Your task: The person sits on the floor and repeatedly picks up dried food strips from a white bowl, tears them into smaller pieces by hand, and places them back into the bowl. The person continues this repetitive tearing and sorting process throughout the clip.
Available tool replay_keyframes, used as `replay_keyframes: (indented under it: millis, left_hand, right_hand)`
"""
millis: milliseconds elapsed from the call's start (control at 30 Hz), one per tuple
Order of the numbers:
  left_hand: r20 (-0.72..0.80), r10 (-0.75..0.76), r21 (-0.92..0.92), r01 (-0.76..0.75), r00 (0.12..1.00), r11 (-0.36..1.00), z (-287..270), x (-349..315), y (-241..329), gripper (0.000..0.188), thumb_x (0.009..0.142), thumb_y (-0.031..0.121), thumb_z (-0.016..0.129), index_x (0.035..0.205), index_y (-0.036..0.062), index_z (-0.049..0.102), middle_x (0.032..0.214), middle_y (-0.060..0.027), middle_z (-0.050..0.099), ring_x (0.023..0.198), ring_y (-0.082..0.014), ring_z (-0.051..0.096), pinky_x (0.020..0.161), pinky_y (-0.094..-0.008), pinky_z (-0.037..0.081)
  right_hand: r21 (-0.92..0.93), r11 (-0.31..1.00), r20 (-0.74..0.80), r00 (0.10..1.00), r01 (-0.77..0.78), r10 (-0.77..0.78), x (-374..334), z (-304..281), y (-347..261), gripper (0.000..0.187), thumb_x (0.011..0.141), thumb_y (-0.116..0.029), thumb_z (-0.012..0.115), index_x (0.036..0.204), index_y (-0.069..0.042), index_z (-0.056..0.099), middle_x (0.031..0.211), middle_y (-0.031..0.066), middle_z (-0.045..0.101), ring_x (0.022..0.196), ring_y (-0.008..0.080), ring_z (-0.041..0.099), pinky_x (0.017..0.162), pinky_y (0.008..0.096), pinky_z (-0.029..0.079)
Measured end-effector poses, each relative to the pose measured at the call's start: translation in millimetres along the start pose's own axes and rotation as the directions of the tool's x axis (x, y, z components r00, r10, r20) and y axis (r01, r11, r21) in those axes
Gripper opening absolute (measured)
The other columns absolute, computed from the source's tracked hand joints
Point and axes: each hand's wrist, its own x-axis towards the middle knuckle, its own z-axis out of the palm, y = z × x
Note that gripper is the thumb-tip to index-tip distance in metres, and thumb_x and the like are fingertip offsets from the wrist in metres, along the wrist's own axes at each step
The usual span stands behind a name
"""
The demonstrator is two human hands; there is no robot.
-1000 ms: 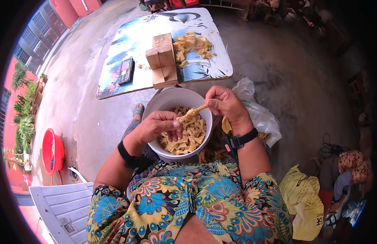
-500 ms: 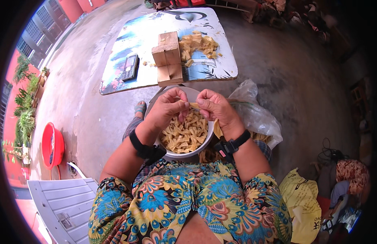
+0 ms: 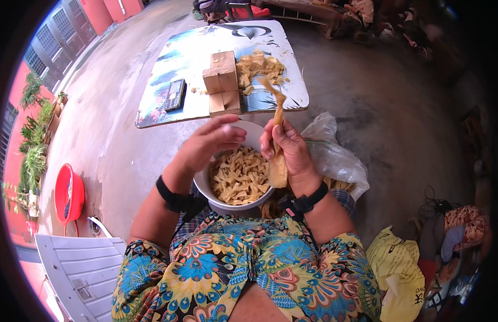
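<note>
My right hand (image 3: 293,149) grips a limp, yellowish-tan strip (image 3: 278,172) by its middle. One end of it rises twisted above my fingers, and a broader, flatter end hangs below them. My left hand (image 3: 206,142) is apart from the strip, its fingers stretched out and slightly blurred, over the left side of a pale basin (image 3: 199,185). Inside the basin lies a heap of short, crumpled tan pieces (image 3: 241,177), some of which look knotted or folded.
Beyond the basin stands a low painted table (image 3: 158,70) with wooden blocks (image 3: 219,78), a dark handheld device (image 3: 175,95) and loose tan scraps (image 3: 257,65). To the right is a clear plastic bag (image 3: 337,161). A red tub (image 3: 70,193) and white slatted panel (image 3: 85,263) are left.
Both hands were together with a strip between their fingertips. My left hand has let go and opened, moving left; my right hand now holds a strip upright.
</note>
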Motion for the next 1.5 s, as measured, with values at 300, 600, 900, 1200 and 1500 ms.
replay_keyframes:
  millis: [300, 600, 900, 1200, 1500]
  left_hand:
    - [0.110, -0.106, 0.232, 0.079, 0.988, 0.970, 90.4, 31.9, -48.8, 0.045, 0.091, 0.002, 0.049, 0.135, 0.0052, 0.043, 0.097, -0.0038, 0.058, 0.082, -0.0091, 0.054, 0.071, -0.0188, 0.044]
    - [0.002, 0.192, 0.566, -0.159, 0.981, 0.809, 96.9, 38.9, -90.3, 0.020, 0.095, 0.013, 0.054, 0.111, 0.0011, 0.056, 0.079, -0.0001, 0.056, 0.060, -0.0078, 0.048, 0.052, -0.0225, 0.037]
    - [-0.095, -0.067, -0.182, 0.049, 0.993, 0.982, 91.3, 23.7, -65.6, 0.019, 0.095, 0.003, 0.045, 0.111, 0.0067, 0.055, 0.086, -0.0014, 0.061, 0.058, -0.0011, 0.042, 0.051, -0.0143, 0.031]
    - [0.167, 0.573, 0.944, -0.299, 0.802, 0.143, 91.2, 22.2, -83.9, 0.038, 0.074, -0.008, 0.050, 0.106, 0.0089, 0.061, 0.085, -0.0124, 0.062, 0.072, -0.0333, 0.063, 0.061, -0.0402, 0.052]
    - [0.146, -0.036, -0.208, 0.066, 0.989, 0.976, 76.5, 25.4, -12.5, 0.050, 0.090, -0.003, 0.039, 0.140, 0.0015, 0.037, 0.109, -0.0091, 0.059, 0.059, -0.0092, 0.050, 0.049, -0.0199, 0.038]
  right_hand:
    - [0.018, 0.973, -0.281, 0.935, 0.231, -0.217, -18.6, -11.0, -13.3, 0.021, 0.098, -0.029, 0.050, 0.099, -0.008, 0.054, 0.092, 0.0152, 0.064, 0.078, 0.0187, 0.060, 0.075, 0.0320, 0.051]
    - [-0.061, 0.993, -0.521, 0.845, 0.103, -0.120, -24.6, -47.4, -17.4, 0.024, 0.097, -0.028, 0.053, 0.091, -0.005, 0.058, 0.080, 0.0127, 0.067, 0.068, 0.0197, 0.065, 0.067, 0.0307, 0.054]
    - [-0.148, 0.982, -0.589, 0.808, -0.120, 0.010, -22.0, -66.3, -15.9, 0.025, 0.094, -0.030, 0.058, 0.085, -0.007, 0.062, 0.058, -0.0039, 0.047, 0.043, 0.0035, 0.034, 0.040, 0.0210, 0.029]
    - [0.201, 0.979, -0.375, 0.923, -0.008, 0.084, -24.9, -37.2, -21.0, 0.027, 0.094, -0.029, 0.057, 0.096, -0.003, 0.063, 0.062, 0.0004, 0.054, 0.043, 0.0063, 0.041, 0.041, 0.0233, 0.036]
    - [-0.327, 0.941, 0.119, 0.991, 0.089, -0.052, -39.0, -10.7, -40.2, 0.014, 0.090, -0.007, 0.057, 0.099, 0.000, 0.065, 0.088, 0.0050, 0.063, 0.073, 0.0112, 0.059, 0.070, 0.0263, 0.049]
